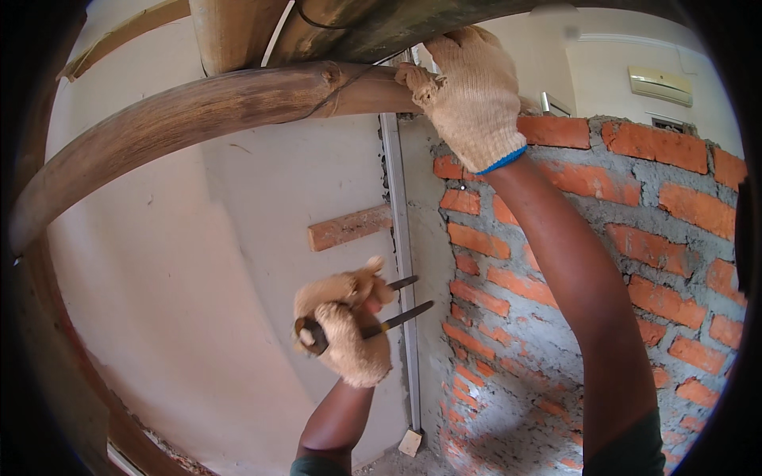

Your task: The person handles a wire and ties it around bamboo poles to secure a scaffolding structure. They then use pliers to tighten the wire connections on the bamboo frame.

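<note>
My left hand (345, 325), in a knitted cream work glove, is closed round a pair of dark pincers (409, 316). Their rounded head (310, 336) sticks out at the left of the fist, and the two handles point right, spread apart. Higher up, my right hand (474, 91), in a matching glove with a blue cuff, is raised against the wooden pole (214, 99) where it meets the darker timber (373, 36) overhead. Its fingers are bent, and what they grip is hidden. A thin dark wire (341, 94) loops round the pole and runs toward this hand.
A rough red brick wall (587, 181) stands at the right, close to my right forearm. Behind my hands is a pale plastered wall (262, 317) with a upright metal strip (398, 206) and a brick piece (349, 228). An air conditioner (660, 86) hangs beyond the brickwork.
</note>
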A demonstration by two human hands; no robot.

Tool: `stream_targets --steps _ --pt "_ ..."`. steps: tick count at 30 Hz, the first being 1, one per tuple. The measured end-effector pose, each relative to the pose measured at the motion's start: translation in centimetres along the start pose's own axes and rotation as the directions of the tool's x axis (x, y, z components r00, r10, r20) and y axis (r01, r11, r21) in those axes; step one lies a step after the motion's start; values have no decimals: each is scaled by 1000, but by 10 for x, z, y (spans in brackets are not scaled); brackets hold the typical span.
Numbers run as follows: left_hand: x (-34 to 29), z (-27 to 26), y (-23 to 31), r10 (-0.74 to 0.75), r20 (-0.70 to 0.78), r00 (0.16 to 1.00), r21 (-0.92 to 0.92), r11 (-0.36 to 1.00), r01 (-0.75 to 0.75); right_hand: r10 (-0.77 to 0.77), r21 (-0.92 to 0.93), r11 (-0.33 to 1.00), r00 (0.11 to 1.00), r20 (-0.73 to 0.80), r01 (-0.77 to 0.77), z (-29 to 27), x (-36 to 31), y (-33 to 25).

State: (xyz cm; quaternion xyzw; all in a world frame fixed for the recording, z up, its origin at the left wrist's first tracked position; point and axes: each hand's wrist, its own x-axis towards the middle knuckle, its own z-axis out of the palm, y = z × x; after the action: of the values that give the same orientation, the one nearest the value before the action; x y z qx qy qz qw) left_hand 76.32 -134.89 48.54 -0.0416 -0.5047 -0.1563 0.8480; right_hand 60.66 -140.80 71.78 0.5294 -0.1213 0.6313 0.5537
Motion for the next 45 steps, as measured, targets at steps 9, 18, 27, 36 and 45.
stream_targets --steps 9,18,27,36,45 --pt "10 -60 10 -7 -29 1000 88 996 10 -176 -98 976 967 185 196 -3 14 10" --pt "14 -63 -11 -121 45 992 -36 992 123 -237 7 970 939 249 243 20 -4 57" --pt "9 -56 -46 -264 284 922 -235 913 334 130 379 295 429 894 -877 -3 31 50" --pt "32 -7 -73 -208 447 870 -359 849 388 14 156 -133 155 988 -979 -14 31 61" --pt "41 51 -72 -235 359 903 -362 857 366 399 -10 453 193 896 -892 -43 24 39"
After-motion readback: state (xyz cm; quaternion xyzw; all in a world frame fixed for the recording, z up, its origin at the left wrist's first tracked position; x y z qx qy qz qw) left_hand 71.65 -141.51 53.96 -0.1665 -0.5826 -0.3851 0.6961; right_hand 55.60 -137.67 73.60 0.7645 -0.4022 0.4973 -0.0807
